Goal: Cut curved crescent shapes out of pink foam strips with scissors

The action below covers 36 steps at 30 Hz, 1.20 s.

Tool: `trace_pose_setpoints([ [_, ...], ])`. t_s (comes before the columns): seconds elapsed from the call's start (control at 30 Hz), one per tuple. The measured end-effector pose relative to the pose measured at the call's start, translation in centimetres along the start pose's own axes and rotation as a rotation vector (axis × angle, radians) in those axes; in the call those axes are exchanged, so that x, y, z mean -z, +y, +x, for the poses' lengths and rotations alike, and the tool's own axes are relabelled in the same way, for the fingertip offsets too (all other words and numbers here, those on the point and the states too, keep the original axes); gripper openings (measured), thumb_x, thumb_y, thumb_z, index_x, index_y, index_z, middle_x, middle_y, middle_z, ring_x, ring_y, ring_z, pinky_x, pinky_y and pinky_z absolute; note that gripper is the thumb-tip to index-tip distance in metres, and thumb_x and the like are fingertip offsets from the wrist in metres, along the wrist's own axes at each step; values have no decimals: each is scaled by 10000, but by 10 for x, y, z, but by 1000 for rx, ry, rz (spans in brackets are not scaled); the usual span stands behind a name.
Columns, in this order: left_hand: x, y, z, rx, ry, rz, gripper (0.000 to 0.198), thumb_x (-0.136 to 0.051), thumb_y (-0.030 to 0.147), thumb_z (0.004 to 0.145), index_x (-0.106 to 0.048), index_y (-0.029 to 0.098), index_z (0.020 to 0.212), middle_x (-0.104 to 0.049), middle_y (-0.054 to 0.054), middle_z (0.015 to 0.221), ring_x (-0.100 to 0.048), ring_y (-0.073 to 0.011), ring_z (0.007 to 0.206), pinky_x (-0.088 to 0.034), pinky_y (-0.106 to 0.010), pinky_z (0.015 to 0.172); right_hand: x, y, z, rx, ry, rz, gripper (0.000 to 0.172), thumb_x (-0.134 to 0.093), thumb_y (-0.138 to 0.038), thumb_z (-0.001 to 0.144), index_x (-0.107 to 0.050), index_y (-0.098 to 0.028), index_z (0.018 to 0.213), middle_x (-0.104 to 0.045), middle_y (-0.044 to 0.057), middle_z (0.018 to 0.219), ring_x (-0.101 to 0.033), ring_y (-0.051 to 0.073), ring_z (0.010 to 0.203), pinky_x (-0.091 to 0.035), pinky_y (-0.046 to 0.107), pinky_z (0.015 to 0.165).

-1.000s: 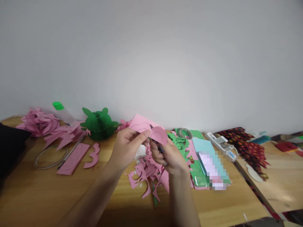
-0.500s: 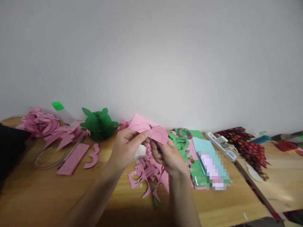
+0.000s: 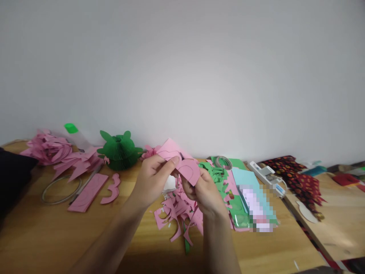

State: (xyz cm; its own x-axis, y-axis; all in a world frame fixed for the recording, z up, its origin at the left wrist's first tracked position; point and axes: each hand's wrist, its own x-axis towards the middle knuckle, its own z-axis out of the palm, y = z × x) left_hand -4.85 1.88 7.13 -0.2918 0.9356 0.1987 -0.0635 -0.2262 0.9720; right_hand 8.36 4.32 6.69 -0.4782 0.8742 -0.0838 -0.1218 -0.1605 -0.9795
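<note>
My left hand (image 3: pixel 155 175) pinches a sheet of pink paper (image 3: pixel 188 170) between thumb and fingers. Curved pencil-like lines run across it, and its right part has a rounded edge. Close beside it, my right hand (image 3: pixel 203 190) is closed round scissors, mostly hidden behind the paper. Only a dark bit of the scissors' blade (image 3: pixel 183 156) shows at the slit between the two parts of the sheet. Beneath both hands lies a pile of pink paper scraps (image 3: pixel 182 205), with a white piece (image 3: pixel 170 183) partly covered by my left hand.
A green honeycomb paper figure (image 3: pixel 119 152) stands by the wall, with pink scraps (image 3: pixel 47 146) farther left. A marked pink strip (image 3: pixel 88 193) and wavy pink cutout (image 3: pixel 112 191) lie left. Rightward are green scraps (image 3: pixel 216 173), a tape roll (image 3: pixel 224 163) and a power strip (image 3: pixel 265 175).
The rounded part of the pink paper has tilted down to the right and now covers the black scissor handle seen before. My hands stay in nearly the same place.
</note>
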Motion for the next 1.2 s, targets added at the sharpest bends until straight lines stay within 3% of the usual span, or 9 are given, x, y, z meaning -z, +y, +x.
trace_pose_setpoints([
  [0.17, -1, 3, 0, -35, -39, 75, 248, -595, 242, 765, -589, 167, 529, -598, 23, 510, -545, -103, 485, -424, -194, 466, 1, 2, 1, 28, 10, 32, 343, -583, -396, 781, -429, -196, 547, -291, -103, 394, -158, 37, 363, -140, 172, 335],
  [0.43, -2, 5, -1, -21, -9, 88, 251, -593, 260, 753, -588, 165, 521, -597, 8, 523, -539, -117, 517, -439, -214, 493, -2, 2, 1, 25, 4, 66, 328, -581, -372, 779, -423, -200, 548, -282, -105, 395, -152, 33, 357, -134, 168, 324],
  [1.2, 1, 4, -1, -1, -36, 69, 256, -599, 296, 755, -534, 186, 533, -549, 11, 532, -528, -142, 562, -429, -237, 523, 3, 3, 1, -7, -20, 50, 421, -622, -495, 783, -420, -203, 555, -248, -112, 389, -126, 32, 351, -118, 177, 327],
])
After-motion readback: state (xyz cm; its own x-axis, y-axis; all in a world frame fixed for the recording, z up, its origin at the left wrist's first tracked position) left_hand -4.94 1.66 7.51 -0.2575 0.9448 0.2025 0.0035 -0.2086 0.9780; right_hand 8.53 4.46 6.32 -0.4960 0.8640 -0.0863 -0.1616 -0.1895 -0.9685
